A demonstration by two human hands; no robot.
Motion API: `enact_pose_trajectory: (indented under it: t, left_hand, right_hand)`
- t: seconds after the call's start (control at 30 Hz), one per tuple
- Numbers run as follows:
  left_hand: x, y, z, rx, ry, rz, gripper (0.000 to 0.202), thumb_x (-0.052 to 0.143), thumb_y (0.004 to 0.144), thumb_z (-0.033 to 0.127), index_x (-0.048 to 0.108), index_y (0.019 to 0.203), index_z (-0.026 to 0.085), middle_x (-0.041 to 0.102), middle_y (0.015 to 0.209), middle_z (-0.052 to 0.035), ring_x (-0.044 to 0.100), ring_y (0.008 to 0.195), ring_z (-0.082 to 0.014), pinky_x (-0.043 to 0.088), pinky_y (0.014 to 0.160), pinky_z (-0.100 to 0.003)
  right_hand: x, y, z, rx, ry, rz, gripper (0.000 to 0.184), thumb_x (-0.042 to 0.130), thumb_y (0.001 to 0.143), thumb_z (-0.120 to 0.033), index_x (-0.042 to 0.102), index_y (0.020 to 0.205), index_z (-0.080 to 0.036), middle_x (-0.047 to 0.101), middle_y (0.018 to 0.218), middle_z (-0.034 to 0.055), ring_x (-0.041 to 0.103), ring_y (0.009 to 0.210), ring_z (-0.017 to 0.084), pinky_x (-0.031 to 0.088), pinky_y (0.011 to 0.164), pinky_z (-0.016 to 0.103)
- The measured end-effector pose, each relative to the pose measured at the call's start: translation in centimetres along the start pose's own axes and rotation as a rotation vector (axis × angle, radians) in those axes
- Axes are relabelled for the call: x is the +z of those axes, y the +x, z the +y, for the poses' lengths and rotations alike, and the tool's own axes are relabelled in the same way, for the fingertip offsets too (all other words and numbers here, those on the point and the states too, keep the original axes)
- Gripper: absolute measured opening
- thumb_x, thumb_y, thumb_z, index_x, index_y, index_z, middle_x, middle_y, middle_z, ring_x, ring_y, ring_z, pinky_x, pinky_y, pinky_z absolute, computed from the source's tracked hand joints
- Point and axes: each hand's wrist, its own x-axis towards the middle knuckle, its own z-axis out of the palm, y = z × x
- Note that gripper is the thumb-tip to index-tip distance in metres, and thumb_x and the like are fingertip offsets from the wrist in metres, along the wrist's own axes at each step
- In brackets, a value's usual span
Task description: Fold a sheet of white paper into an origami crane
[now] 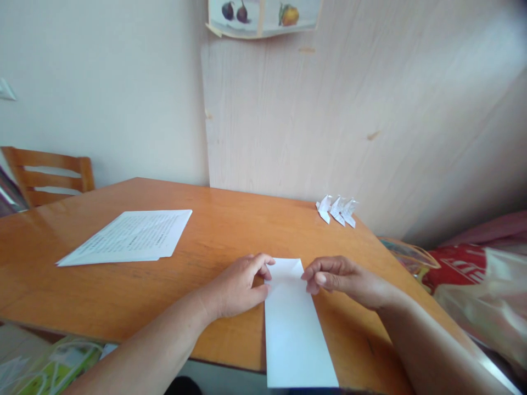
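A long, narrow white sheet of paper [294,329] lies lengthwise in front of me, its near end reaching past the table's front edge. There is a small crease or fold at its far right corner. My left hand [242,285] is at the far left edge of the sheet, thumb and forefinger apart, their tips touching the paper. At the far right edge, my right hand [343,280] has its fingers curled and the thumb close to the forefinger. Its fingertips meet the paper's edge, and the exact grip is partly hidden.
Printed sheets [132,236] lie stacked on the wooden table [230,219] to the left. Three small folded paper pieces [337,210] stand near the back right edge. A wooden chair [53,173] is beyond the left end; bags [461,269] sit right of the table.
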Motion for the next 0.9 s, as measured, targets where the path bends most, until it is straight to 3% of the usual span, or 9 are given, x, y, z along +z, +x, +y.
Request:
enact_pose_trajectory:
  t: [0.1, 0.23, 0.37, 0.5, 0.7, 0.8, 0.9]
  left_hand:
    - [-0.2, -0.1, 0.1, 0.036, 0.063, -0.012, 0.044, 0.072, 0.077, 0.028, 0.062, 0.120, 0.025, 0.069, 0.115, -0.0066, 0.061, 0.111, -0.0269, 0.044, 0.102, -0.040]
    - [-0.3, 0.0, 0.2, 0.010, 0.136, -0.036, 0.058, 0.080, 0.070, 0.034, 0.062, 0.124, 0.025, 0.066, 0.124, -0.0089, 0.058, 0.117, -0.0315, 0.043, 0.104, -0.044]
    - [-0.2, 0.1, 0.3, -0.022, 0.169, -0.039, 0.069, 0.081, 0.069, 0.038, 0.058, 0.132, 0.025, 0.062, 0.134, -0.0098, 0.054, 0.125, -0.0326, 0.039, 0.109, -0.044]
    - [-0.1, 0.2, 0.3, -0.037, 0.173, -0.028, 0.068, 0.079, 0.072, 0.038, 0.056, 0.135, 0.025, 0.059, 0.140, -0.0100, 0.052, 0.130, -0.0317, 0.037, 0.112, -0.044]
    - [-0.1, 1.2, 0.1, -0.076, 0.077, -0.038, 0.061, 0.072, 0.079, 0.032, 0.054, 0.136, 0.022, 0.058, 0.142, -0.0126, 0.053, 0.132, -0.0305, 0.038, 0.113, -0.046]
    - [-0.6, 2.5, 0.1, -0.135, -0.065, 0.032, 0.045, 0.063, 0.083, 0.025, 0.058, 0.128, 0.019, 0.062, 0.136, -0.0146, 0.059, 0.125, -0.0280, 0.045, 0.107, -0.044]
    - [-1.2, 4.1, 0.0, -0.164, -0.073, 0.074, 0.039, 0.061, 0.084, 0.024, 0.060, 0.123, 0.017, 0.066, 0.128, -0.0148, 0.062, 0.119, -0.0267, 0.048, 0.104, -0.042]
  right_hand:
    - [0.0, 1.0, 1.4, 0.016, -0.183, 0.249, 0.035, 0.060, 0.091, -0.053, 0.072, 0.103, -0.022, 0.073, 0.096, 0.0050, 0.065, 0.089, 0.021, 0.051, 0.082, 0.034]
    - [0.0, 2.0, 3.3, -0.006, -0.421, 0.407, 0.038, 0.060, 0.091, -0.044, 0.067, 0.122, -0.023, 0.069, 0.124, 0.0086, 0.065, 0.106, 0.025, 0.051, 0.092, 0.039]
    - [0.1, 2.6, 4.0, -0.058, -0.673, 0.406, 0.057, 0.062, 0.089, -0.035, 0.052, 0.144, -0.023, 0.060, 0.141, 0.0095, 0.056, 0.126, 0.027, 0.041, 0.109, 0.044]
    - [0.3, 3.0, 4.2, -0.082, -0.801, 0.344, 0.056, 0.060, 0.089, -0.034, 0.054, 0.143, -0.021, 0.061, 0.140, 0.0110, 0.058, 0.123, 0.029, 0.042, 0.108, 0.045]
    - [-0.4, 3.5, 5.2, -0.051, -0.751, 0.494, 0.051, 0.057, 0.090, -0.030, 0.056, 0.140, -0.019, 0.063, 0.137, 0.0124, 0.058, 0.124, 0.028, 0.043, 0.107, 0.043]
    - [-0.9, 3.6, 5.7, -0.016, -0.723, 0.556, 0.046, 0.053, 0.092, -0.028, 0.059, 0.136, -0.019, 0.067, 0.130, 0.0116, 0.062, 0.119, 0.027, 0.046, 0.102, 0.041]
    - [-1.1, 3.6, 5.6, -0.006, -0.720, 0.578, 0.045, 0.050, 0.093, -0.028, 0.058, 0.136, -0.018, 0.069, 0.126, 0.0115, 0.065, 0.114, 0.027, 0.048, 0.098, 0.040]
